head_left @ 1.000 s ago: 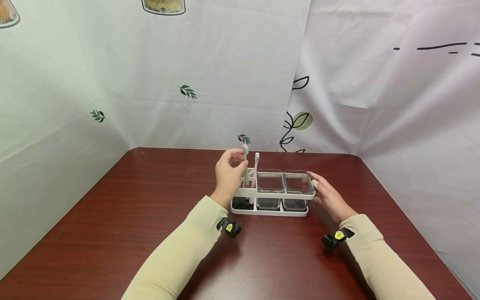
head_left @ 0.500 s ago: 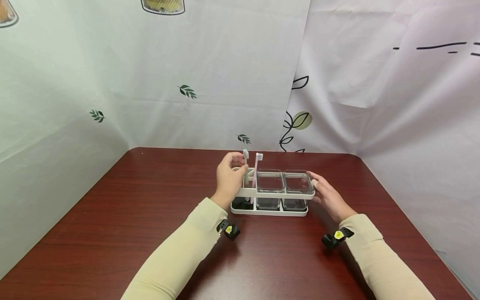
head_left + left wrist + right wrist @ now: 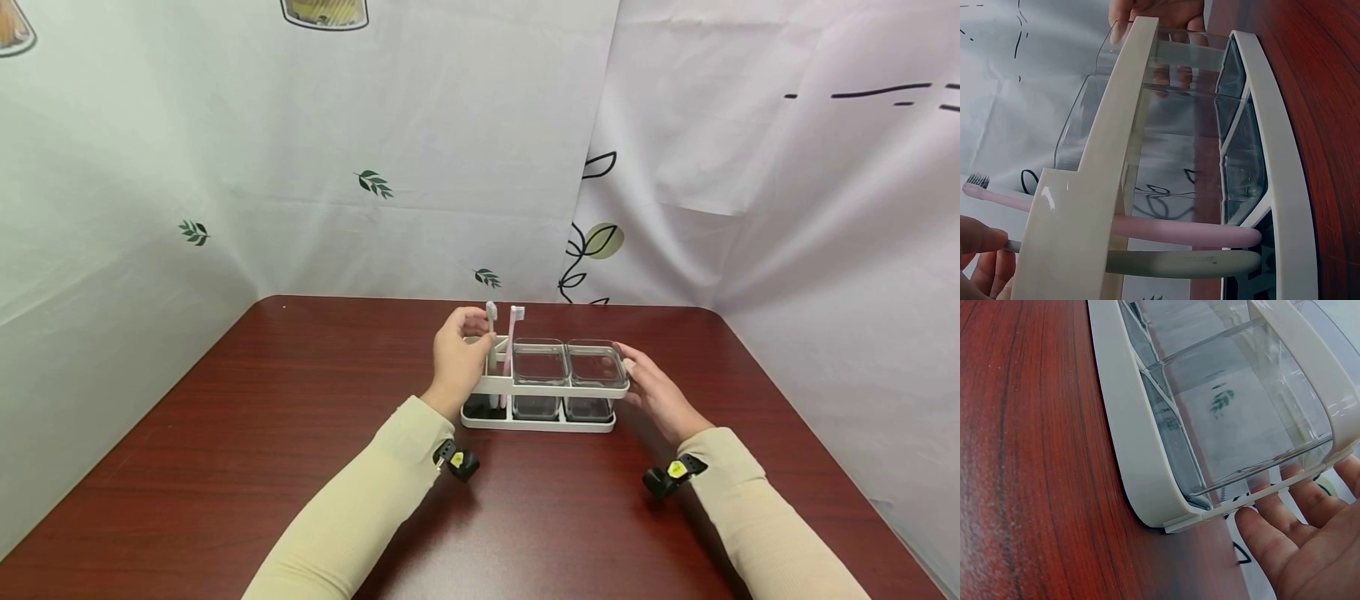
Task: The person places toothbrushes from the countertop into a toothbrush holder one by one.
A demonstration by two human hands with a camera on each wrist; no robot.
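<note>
My left hand (image 3: 459, 350) pinches a grey-green toothbrush (image 3: 1185, 264) near its head, between thumb and fingers. The brush stands upright in the left compartment of a white two-tier toothbrush holder (image 3: 540, 426), its handle end down at the dark base. Close beside it leans a pink toothbrush (image 3: 1185, 231), bristles facing right in the head view. Two clear square cups (image 3: 542, 363) fill the holder's other compartments. At the right end, my right hand (image 3: 1310, 544) touches the holder with extended fingers, some of them seen through the clear cup.
The holder stands on a dark red wood-grain table (image 3: 300, 433), toward its back edge. White printed cloth (image 3: 450, 167) hangs behind the table and along both sides. Each wrist wears a black strap-on camera (image 3: 456, 458).
My left hand has lowered the grey-green toothbrush into the holder, so its end now shows at the base. The pink toothbrush has turned, its bristles now facing right. My right hand stays put.
</note>
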